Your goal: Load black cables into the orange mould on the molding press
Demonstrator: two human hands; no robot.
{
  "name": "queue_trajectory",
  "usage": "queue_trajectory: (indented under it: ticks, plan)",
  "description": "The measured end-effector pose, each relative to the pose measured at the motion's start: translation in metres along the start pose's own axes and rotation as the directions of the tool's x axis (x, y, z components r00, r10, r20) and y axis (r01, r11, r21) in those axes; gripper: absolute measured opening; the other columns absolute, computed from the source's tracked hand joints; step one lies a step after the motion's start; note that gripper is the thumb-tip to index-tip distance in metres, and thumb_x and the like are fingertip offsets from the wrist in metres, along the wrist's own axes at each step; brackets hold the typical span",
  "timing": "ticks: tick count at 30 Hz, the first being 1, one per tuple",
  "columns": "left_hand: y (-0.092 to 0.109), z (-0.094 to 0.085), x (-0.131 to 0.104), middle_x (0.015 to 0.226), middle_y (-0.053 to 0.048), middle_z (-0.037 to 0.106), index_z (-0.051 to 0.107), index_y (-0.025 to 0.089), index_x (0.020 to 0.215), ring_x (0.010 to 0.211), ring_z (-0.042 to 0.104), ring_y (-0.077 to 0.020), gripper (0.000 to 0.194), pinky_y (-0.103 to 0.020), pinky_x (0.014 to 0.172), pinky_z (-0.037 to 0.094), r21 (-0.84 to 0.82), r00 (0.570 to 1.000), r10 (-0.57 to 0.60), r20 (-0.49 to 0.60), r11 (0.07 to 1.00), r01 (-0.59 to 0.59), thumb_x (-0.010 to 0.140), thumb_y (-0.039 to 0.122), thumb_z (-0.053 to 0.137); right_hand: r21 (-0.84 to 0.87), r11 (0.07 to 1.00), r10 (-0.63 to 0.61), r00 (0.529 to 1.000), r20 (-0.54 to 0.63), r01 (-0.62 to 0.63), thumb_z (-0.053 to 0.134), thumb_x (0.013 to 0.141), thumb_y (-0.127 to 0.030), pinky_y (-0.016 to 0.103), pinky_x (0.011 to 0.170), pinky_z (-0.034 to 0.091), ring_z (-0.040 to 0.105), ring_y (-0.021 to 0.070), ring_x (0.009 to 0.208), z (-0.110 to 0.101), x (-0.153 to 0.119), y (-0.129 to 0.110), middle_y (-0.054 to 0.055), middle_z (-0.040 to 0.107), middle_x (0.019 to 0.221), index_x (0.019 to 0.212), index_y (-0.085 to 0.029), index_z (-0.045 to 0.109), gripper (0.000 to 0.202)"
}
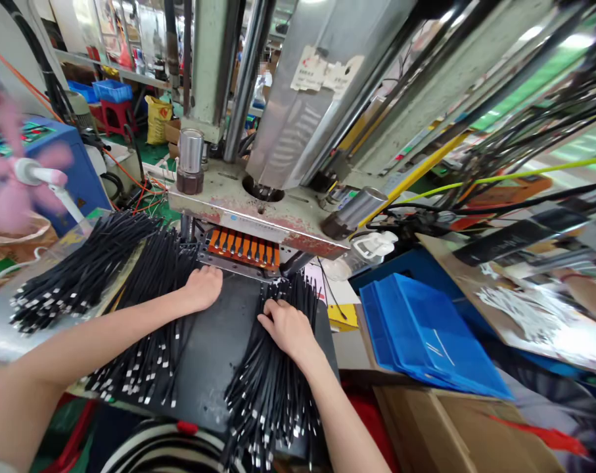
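My left hand [204,288] is closed, its fingers curled at the front edge of a press machine's lower plate; whether it holds anything is hidden. My right hand [288,327] lies on the right bundle of black cables [265,394], fingers bent round some strands near their far ends. The cables have small metal-tipped plugs. Inside the press opening, an orange mold insert [244,248] carries a row of black cable ends. Another bundle of black cables [150,341] lies left of my left hand, and a further pile [81,269] sits beyond it.
The heavy press plate [258,203] overhangs the mold. Blue plastic bins [426,335] and a cardboard box [426,427] stand to the right. A pink fan [26,167] blurs at the left. At the far right, another person's arm [588,292] is near white cables [524,312].
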State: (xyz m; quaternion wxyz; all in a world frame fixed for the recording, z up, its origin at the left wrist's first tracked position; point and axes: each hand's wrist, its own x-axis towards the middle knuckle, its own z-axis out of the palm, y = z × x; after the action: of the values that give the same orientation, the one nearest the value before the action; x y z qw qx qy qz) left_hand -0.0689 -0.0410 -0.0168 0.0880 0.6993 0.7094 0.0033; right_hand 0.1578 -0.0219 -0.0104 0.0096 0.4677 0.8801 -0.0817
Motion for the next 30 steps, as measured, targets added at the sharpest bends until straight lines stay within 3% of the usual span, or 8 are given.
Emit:
queue_trajectory:
  ticks: [2, 6, 10, 13, 15, 21, 25, 30]
  plan:
    - [-0.014, -0.002, -0.004, 0.099, -0.024, 0.064, 0.059, 0.002, 0.102, 0.095, 0.063, -0.0326, 0.027, -0.044, 0.079, 0.048, -0.031, 0.999, -0.007, 0.035, 0.999, 0.009, 0.089, 0.011, 0.038, 0.214, 0.976, 0.049, 0.996, -0.069, -0.033, 0.056, 0.086, -0.024, 0.026, 0.065, 0.045, 0.064, 0.0174, 0.069, 0.008, -0.008, 0.011, 0.003, 0.062, 0.076, 0.092, -0.019, 0.061, 0.010]
    - [-0.039, -0.021, -0.023, 0.087, -0.008, 0.066, 0.057, 0.013, 0.098, 0.079, 0.064, -0.0193, 0.019, -0.030, 0.073, 0.047, -0.171, 0.991, 0.117, 0.062, 0.980, -0.105, 0.092, 0.020, 0.040, 0.618, 0.784, 0.249, 0.943, -0.222, -0.062, 0.054, 0.083, -0.035, 0.026, 0.060, 0.047, 0.058, 0.0155, 0.057, 0.023, -0.022, 0.021, -0.002, 0.059, 0.067, 0.113, -0.016, 0.053, 0.035]
    - [-0.041, -0.046, -0.040, 0.081, 0.000, 0.061, 0.054, 0.016, 0.106, 0.071, 0.056, -0.0127, 0.022, -0.024, 0.069, 0.044, -0.519, 0.953, 0.281, -0.115, 0.801, -0.299, 0.091, 0.023, 0.040, 0.647, 0.758, 0.358, 0.880, -0.314, -0.078, 0.054, 0.083, -0.041, 0.029, 0.063, 0.048, 0.058, 0.0165, 0.059, 0.025, -0.026, 0.010, -0.002, 0.058, 0.069, 0.128, -0.012, 0.044, 0.054]
    - [-0.027, -0.063, -0.045, 0.075, 0.001, 0.058, 0.056, 0.016, 0.105, 0.066, 0.052, -0.0108, 0.022, -0.022, 0.064, 0.042, -0.687, 0.940, 0.285, -0.185, 0.647, -0.331, 0.089, 0.025, 0.043, 0.659, 0.752, 0.355, 0.853, -0.382, -0.017, 0.054, 0.084, -0.037, 0.031, 0.066, 0.048, 0.058, 0.0164, 0.061, 0.012, -0.023, -0.007, -0.002, 0.059, 0.073, 0.138, -0.014, 0.032, 0.063]
    - [-0.015, -0.072, -0.047, 0.073, 0.001, 0.057, 0.057, 0.015, 0.096, 0.064, 0.051, -0.0095, 0.016, -0.021, 0.061, 0.042, -0.767, 0.941, 0.273, -0.202, 0.553, -0.325, 0.087, 0.024, 0.048, 0.726, 0.680, 0.334, 0.839, -0.429, 0.102, 0.057, 0.084, -0.034, 0.030, 0.066, 0.048, 0.057, 0.0150, 0.061, -0.003, -0.022, -0.021, -0.004, 0.058, 0.072, 0.142, -0.017, 0.026, 0.068]
    - [0.018, -0.102, -0.051, 0.068, 0.003, 0.055, 0.051, 0.015, 0.081, 0.048, 0.049, -0.0053, 0.014, -0.017, 0.045, 0.038, -0.897, 0.938, 0.304, -0.165, 0.349, -0.270, 0.086, 0.028, 0.053, 0.890, 0.260, 0.214, 0.876, -0.431, 0.375, 0.070, 0.079, -0.027, 0.025, 0.060, 0.045, 0.052, 0.0111, 0.057, -0.055, -0.014, -0.061, -0.008, 0.056, 0.068, 0.133, -0.025, 0.034, 0.064]
    - [0.027, -0.119, -0.047, 0.058, 0.005, 0.050, 0.051, 0.015, 0.077, 0.042, 0.049, -0.0054, 0.024, -0.016, 0.041, 0.036, -0.928, 0.924, 0.359, -0.130, 0.284, -0.241, 0.086, 0.037, 0.056, 0.929, 0.012, 0.156, 0.917, -0.366, 0.369, 0.074, 0.075, -0.028, 0.023, 0.054, 0.041, 0.050, 0.0092, 0.054, -0.072, -0.004, -0.073, -0.009, 0.056, 0.067, 0.124, -0.026, 0.039, 0.061]
    - [0.023, -0.123, -0.039, 0.056, 0.000, 0.059, 0.060, 0.013, 0.079, 0.047, 0.059, -0.0111, 0.036, -0.022, 0.049, 0.048, -0.972, 0.921, 0.381, -0.077, 0.178, -0.155, 0.079, 0.048, 0.067, 0.949, -0.116, 0.165, 0.948, -0.273, 0.294, 0.079, 0.069, -0.036, 0.019, 0.048, 0.036, 0.046, 0.0067, 0.050, -0.072, 0.006, -0.072, -0.009, 0.055, 0.066, 0.113, -0.025, 0.046, 0.056]
